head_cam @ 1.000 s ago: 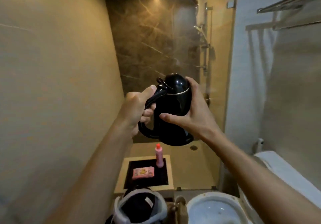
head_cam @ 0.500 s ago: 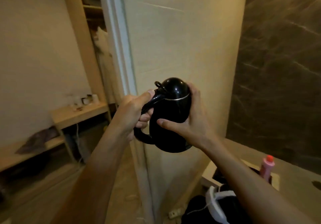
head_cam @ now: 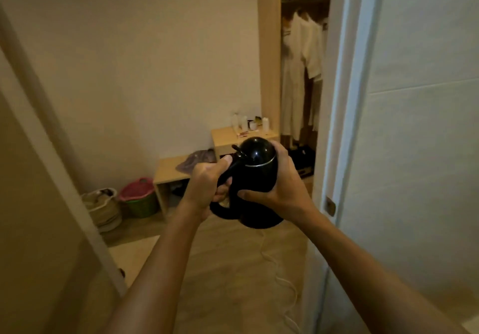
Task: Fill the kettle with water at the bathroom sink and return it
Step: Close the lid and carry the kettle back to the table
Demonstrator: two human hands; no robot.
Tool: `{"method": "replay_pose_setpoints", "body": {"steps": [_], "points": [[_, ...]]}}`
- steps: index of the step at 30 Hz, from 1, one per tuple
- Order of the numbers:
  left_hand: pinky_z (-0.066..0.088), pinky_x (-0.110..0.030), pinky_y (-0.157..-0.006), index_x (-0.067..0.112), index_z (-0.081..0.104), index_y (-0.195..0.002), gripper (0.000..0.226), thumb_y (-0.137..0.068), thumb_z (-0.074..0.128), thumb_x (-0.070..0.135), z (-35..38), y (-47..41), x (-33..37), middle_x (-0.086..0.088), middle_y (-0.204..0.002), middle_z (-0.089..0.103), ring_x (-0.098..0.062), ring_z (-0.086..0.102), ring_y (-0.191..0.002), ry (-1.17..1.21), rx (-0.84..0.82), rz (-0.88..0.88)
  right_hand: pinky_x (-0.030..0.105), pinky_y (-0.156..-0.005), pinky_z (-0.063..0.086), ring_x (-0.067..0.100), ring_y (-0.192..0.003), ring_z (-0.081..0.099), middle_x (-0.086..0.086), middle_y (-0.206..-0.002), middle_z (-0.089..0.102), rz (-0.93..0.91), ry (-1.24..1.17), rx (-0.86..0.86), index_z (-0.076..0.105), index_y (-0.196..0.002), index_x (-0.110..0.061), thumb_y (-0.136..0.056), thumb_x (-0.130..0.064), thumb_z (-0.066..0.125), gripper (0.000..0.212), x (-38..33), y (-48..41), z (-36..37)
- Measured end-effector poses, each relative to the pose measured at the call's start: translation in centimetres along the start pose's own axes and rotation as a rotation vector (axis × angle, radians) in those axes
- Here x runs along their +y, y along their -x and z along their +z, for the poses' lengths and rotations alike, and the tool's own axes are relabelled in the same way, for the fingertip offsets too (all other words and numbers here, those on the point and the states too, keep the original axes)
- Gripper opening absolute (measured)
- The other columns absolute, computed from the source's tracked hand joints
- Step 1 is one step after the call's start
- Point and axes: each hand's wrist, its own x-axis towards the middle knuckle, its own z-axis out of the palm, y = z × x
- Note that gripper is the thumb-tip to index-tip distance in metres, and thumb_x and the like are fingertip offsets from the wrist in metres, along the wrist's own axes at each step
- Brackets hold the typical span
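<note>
A glossy black kettle (head_cam: 255,175) with a domed, closed lid and a thin silver band hangs upright in front of me at chest height. My left hand (head_cam: 207,182) is wrapped around its curved handle, thumb resting on top near the lid lever. My right hand (head_cam: 281,186) cups the right side of the body, fingers spread over it and thumb underneath in front. Whether there is water inside cannot be seen.
I face a doorway: a white door frame (head_cam: 344,116) on the right, a door edge (head_cam: 51,152) on the left. Beyond are a stepped wooden bench (head_cam: 171,170) with small bottles, two baskets (head_cam: 137,197) on the floor, hanging white clothes (head_cam: 303,56) and a white cable (head_cam: 282,279) on the wooden floor.
My view has swung left, from the shower and toilet to the doorway and the room beyond. Both hands keep the same hold on the kettle.
</note>
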Motion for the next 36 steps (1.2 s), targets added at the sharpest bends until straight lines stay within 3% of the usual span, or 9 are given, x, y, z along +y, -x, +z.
{"method": "replay_pose_setpoints", "body": {"steps": [4,8,11,15,18,21,25,32,36], "points": [[0.021,-0.024,-0.038,0.012,0.056,-0.071,0.03,-0.092,0.055,0.033,-5.4,-4.2,-4.1,0.001,-0.054,0.051,-0.009,0.034,-0.038,-0.002,0.115,0.006,0.019,-0.108,0.041,0.001,-0.132,0.043,-0.025,-0.135,0.045,-0.016,-0.075,-0.084,0.029,-0.145,-0.04,-0.058,-0.045,0.096,0.11,3.4,-5.0,6.7],[0.021,-0.023,-0.038,0.01,0.057,-0.069,0.034,-0.099,0.054,0.026,-11.2,-9.3,-7.1,0.003,-0.051,0.051,-0.008,0.034,-0.037,-0.022,0.265,-0.034,0.045,-0.117,0.045,0.019,-0.14,0.045,-0.003,-0.149,0.044,-0.004,-0.096,-0.194,0.025,-0.15,-0.036,-0.055,-0.05,0.094,0.119,6.4,-11.8,13.6],[0.02,-0.023,-0.039,0.009,0.055,-0.067,0.035,-0.1,0.052,0.023,-15.6,-13.0,-8.3,0.004,-0.048,0.051,-0.007,0.034,-0.036,-0.028,0.339,-0.027,0.051,-0.118,0.043,0.023,-0.144,0.042,-0.001,-0.153,0.04,-0.009,-0.119,-0.239,0.023,-0.151,-0.036,-0.056,-0.05,0.093,0.119,7.7,-16.6,18.6],[0.018,-0.022,-0.038,0.005,0.052,-0.065,0.04,-0.1,0.051,0.024,-20.7,-16.9,-10.2,0.005,-0.04,0.043,-0.006,0.03,-0.032,-0.06,0.422,-0.046,0.052,-0.121,0.039,0.026,-0.148,0.037,0.002,-0.158,0.035,-0.035,-0.147,-0.317,0.02,-0.155,-0.032,-0.058,-0.051,0.093,0.123,9.0,-21.8,24.3],[0.018,-0.02,-0.038,0.009,0.055,-0.056,0.046,-0.093,0.056,0.036,-24.8,-19.4,-11.6,-0.004,-0.046,0.038,-0.011,0.027,-0.033,-0.072,0.467,-0.045,0.05,-0.119,0.042,0.025,-0.145,0.041,0.002,-0.155,0.037,-0.055,-0.18,-0.365,0.02,-0.153,-0.035,-0.059,-0.049,0.095,0.121,10.0,-25.3,28.5],[0.019,-0.019,-0.037,0.011,0.055,-0.054,0.049,-0.098,0.055,0.032,-28.7,-21.5,-12.8,-0.003,-0.046,0.038,-0.01,0.026,-0.033,-0.071,0.546,-0.065,0.045,-0.118,0.042,0.021,-0.142,0.041,-0.003,-0.152,0.037,-0.111,-0.215,-0.436,0.022,-0.147,-0.042,-0.06,-0.047,0.095,0.114,10.4,-29.2,33.1],[0.022,-0.02,-0.038,0.013,0.057,-0.057,0.044,-0.095,0.056,0.033,-34.0,-23.8,-14.4,-0.015,-0.062,0.042,-0.015,0.03,-0.039,-0.072,0.676,-0.058,0.043,-0.116,0.043,0.02,-0.138,0.043,-0.003,-0.148,0.039,-0.197,-0.266,-0.554,0.024,-0.149,-0.034,-0.061,-0.047,0.094,0.113,11.2,-34.2,39.8],[0.024,-0.023,-0.041,0.008,0.056,-0.064,0.046,-0.099,0.052,0.037,-42.2,-26.7,-17.1,-0.004,-0.05,0.039,-0.013,0.031,-0.042,-0.094,0.939,-0.205,0.04,-0.122,0.035,0.013,-0.145,0.033,-0.007,-0.155,0.034,-0.31,-0.375,-0.837,0.019,-0.155,-0.031,-0.063,-0.048,0.094,0.12,12.3,-41.7,53.1],[0.028,-0.023,-0.043,0.006,0.058,-0.071,0.045,-0.097,0.054,0.043,-46.2,-25.7,-18.8,-0.002,-0.052,0.044,-0.012,0.035,-0.042,-0.114,1.122,-0.257,0.043,-0.123,0.033,0.018,-0.15,0.032,0.0,-0.161,0.031,-0.36,-0.438,-1.015,0.018,-0.159,-0.028,-0.062,-0.049,0.095,0.125,11.4,-42.8,60.8]]}}
